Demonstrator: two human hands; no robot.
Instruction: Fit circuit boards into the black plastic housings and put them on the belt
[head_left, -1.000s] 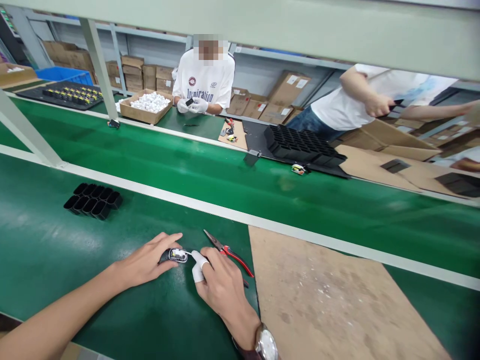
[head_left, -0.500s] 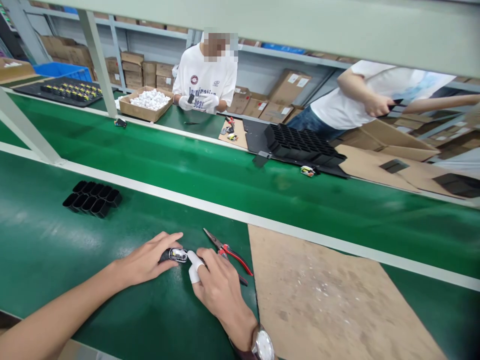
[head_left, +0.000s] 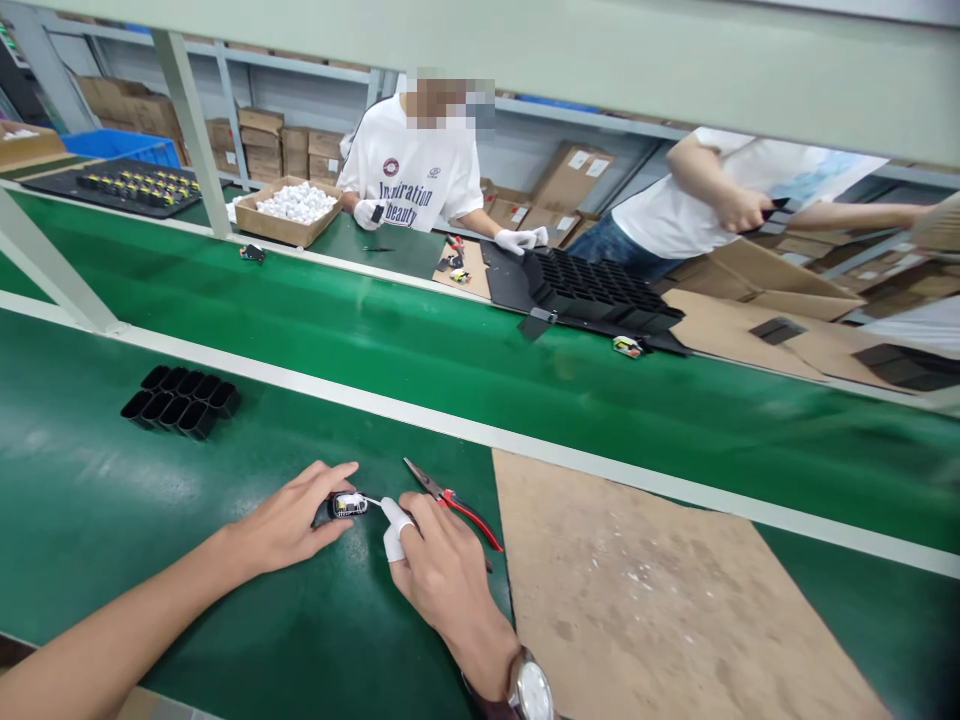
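Note:
My left hand (head_left: 292,515) holds a small black plastic housing (head_left: 322,513) between thumb and fingers, just above the green bench. In the housing's open end sits a circuit board (head_left: 349,504) with white and yellow parts. My right hand (head_left: 439,555), with white finger covers on thumb and index finger, pinches close to that open end. A thin pale piece (head_left: 374,501) runs from its fingertips to the board; whether it is a tool tip or a wire I cannot tell. Red-handled long-nose pliers (head_left: 450,497) lie behind my right hand, partly hidden by it.
Several black housings (head_left: 180,400) stand grouped on the left. A cardboard sheet (head_left: 645,580) covers the bench at right. Beyond a white rail (head_left: 405,412) runs a green conveyor belt (head_left: 360,335) carrying small assemblies (head_left: 628,346). Across it, a co-worker (head_left: 420,170) sits beside black trays (head_left: 600,290).
My right hand has drawn slightly back from the housing, and the thin pale piece now shows between them. The co-worker's one hand has reached across to the black trays. Belt items have shifted right.

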